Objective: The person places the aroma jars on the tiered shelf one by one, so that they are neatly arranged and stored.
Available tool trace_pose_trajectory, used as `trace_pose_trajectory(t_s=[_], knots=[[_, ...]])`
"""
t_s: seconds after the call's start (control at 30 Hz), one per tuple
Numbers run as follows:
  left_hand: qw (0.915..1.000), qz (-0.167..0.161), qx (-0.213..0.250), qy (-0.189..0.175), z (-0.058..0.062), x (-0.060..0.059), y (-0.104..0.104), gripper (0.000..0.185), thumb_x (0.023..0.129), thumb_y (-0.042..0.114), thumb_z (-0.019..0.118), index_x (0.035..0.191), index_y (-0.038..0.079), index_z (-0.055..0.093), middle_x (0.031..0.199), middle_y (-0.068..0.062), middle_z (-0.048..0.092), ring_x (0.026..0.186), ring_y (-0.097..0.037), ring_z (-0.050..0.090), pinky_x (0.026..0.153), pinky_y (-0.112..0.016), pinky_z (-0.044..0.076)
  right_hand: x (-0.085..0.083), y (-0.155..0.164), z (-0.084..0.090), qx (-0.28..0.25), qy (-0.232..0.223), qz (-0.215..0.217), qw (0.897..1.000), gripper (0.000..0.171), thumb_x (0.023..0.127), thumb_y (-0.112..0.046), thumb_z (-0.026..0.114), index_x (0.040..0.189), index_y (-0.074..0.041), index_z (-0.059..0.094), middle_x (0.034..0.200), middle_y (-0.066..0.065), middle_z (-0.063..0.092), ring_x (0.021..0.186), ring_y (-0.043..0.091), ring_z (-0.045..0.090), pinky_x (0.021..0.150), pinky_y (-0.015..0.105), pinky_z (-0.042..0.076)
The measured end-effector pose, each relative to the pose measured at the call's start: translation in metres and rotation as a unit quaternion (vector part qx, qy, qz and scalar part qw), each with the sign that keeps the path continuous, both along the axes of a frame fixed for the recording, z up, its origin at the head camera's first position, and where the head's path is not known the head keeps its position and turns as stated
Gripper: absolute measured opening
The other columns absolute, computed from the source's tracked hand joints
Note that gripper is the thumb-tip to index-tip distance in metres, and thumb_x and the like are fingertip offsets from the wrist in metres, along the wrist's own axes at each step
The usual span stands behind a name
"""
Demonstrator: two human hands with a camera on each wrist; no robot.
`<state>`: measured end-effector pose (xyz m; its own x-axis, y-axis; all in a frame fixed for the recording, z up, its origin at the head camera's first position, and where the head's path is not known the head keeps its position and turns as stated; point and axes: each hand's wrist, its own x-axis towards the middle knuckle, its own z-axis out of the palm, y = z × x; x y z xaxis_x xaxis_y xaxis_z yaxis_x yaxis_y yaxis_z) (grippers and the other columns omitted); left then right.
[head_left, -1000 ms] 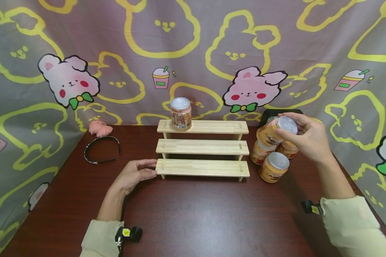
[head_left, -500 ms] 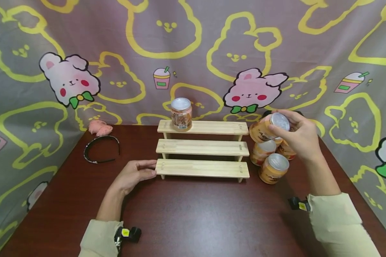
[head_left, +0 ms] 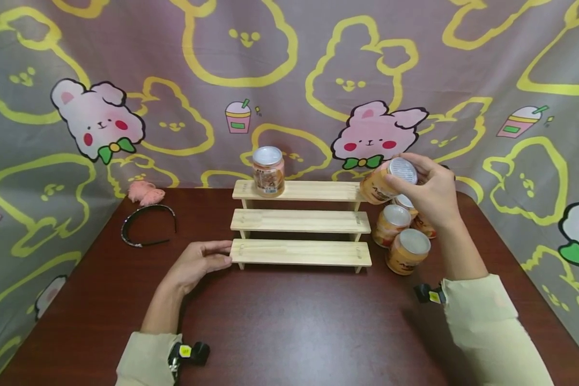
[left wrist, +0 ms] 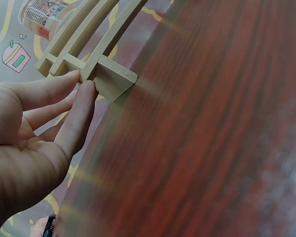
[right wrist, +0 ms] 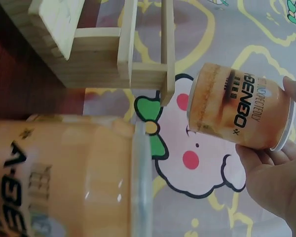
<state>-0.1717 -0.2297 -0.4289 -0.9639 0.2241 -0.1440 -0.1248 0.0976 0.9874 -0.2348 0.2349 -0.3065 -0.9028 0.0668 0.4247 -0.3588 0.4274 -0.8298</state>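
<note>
A three-step wooden display rack (head_left: 301, 252) stands on the table. At the left end of its lowest step, my left hand (head_left: 195, 265) pinches the board between thumb and finger, as the left wrist view shows. My right hand (head_left: 434, 190) grips an orange can (right wrist: 237, 106) with a silver lid near the lid end. That can is tilted and held up by the right end of the top step; whether it touches the rack I cannot tell. Another can (head_left: 268, 171) stands upright on the left of the top step.
Several more orange cans (head_left: 408, 252) stand close together right of the rack, partly hidden behind my right hand. Left on the dark table (head_left: 289, 327) lie a black headband (head_left: 125, 228) and a pink fluffy item (head_left: 146, 193). A patterned curtain (head_left: 289, 64) hangs behind.
My right hand has carried the tilted can left and slightly up, from above the group of cans to the top step's right end. The left hand keeps its hold on the rack.
</note>
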Motion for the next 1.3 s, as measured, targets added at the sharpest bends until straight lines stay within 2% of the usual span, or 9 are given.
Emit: trace_pose_trajectory(t_s=[0.2, 0.37, 0.6, 0.87, 1.07, 1.3], knots=[[1.0, 0.001, -0.006, -0.003, -0.001, 0.0, 0.0, 0.055, 0.092, -0.005, 0.068, 0.14, -0.019, 0.046, 0.12, -0.023, 0.063, 0.092, -0.01, 0.066, 0.081, -0.023, 0.054, -0.005, -0.011, 0.004, 0.012, -0.004, -0.007, 1.0, 0.058, 0.085, -0.024, 0.084, 0.135, -0.002, 0.063, 0.118, 0.011, 0.068, 0.088, 0.005, 0.064, 0.068, 0.014, 0.051], [1.0, 0.001, -0.007, -0.003, -0.001, -0.001, 0.0, 0.055, 0.091, -0.005, 0.069, 0.139, -0.02, 0.046, 0.121, -0.023, 0.063, 0.092, -0.01, 0.066, 0.081, -0.023, 0.054, -0.009, -0.017, 0.007, 0.003, 0.003, -0.001, 1.0, 0.056, 0.084, -0.022, 0.084, 0.132, -0.001, 0.064, 0.112, 0.01, 0.069, 0.086, 0.005, 0.064, 0.067, 0.014, 0.052], [1.0, 0.001, -0.004, -0.007, -0.001, -0.001, -0.001, 0.053, 0.093, -0.005, 0.066, 0.14, -0.02, 0.045, 0.118, -0.02, 0.064, 0.089, -0.009, 0.067, 0.08, -0.023, 0.055, -0.016, -0.028, 0.01, -0.003, 0.002, 0.01, 1.0, 0.056, 0.085, -0.022, 0.083, 0.133, -0.001, 0.064, 0.118, 0.014, 0.067, 0.089, 0.005, 0.063, 0.07, 0.013, 0.051], [1.0, -0.008, -0.003, 0.002, 0.0, -0.001, 0.002, 0.052, 0.092, -0.009, 0.064, 0.14, -0.02, 0.045, 0.121, -0.025, 0.063, 0.092, -0.008, 0.066, 0.081, -0.023, 0.054, -0.024, -0.034, 0.012, -0.006, 0.002, 0.022, 1.0, 0.055, 0.084, -0.019, 0.083, 0.131, 0.002, 0.064, 0.12, 0.018, 0.065, 0.088, 0.007, 0.062, 0.066, 0.013, 0.051], [0.9999, -0.009, -0.007, 0.006, 0.0, -0.002, 0.002, 0.051, 0.092, -0.009, 0.064, 0.139, -0.02, 0.046, 0.119, -0.025, 0.064, 0.092, -0.009, 0.066, 0.081, -0.023, 0.054, -0.028, -0.04, 0.014, 0.0, -0.018, 0.033, 0.999, 0.059, 0.085, -0.022, 0.083, 0.134, 0.002, 0.062, 0.125, 0.019, 0.062, 0.093, 0.013, 0.061, 0.067, 0.014, 0.052], [0.9999, -0.009, -0.007, 0.007, 0.0, -0.002, 0.0, 0.052, 0.092, -0.01, 0.064, 0.139, -0.021, 0.046, 0.117, -0.023, 0.065, 0.092, -0.01, 0.067, 0.081, -0.023, 0.054, -0.035, -0.05, 0.011, 0.025, -0.024, 0.035, 0.999, 0.058, 0.084, -0.028, 0.085, 0.131, -0.002, 0.065, 0.12, 0.017, 0.065, 0.094, 0.02, 0.061, 0.068, 0.015, 0.053]])
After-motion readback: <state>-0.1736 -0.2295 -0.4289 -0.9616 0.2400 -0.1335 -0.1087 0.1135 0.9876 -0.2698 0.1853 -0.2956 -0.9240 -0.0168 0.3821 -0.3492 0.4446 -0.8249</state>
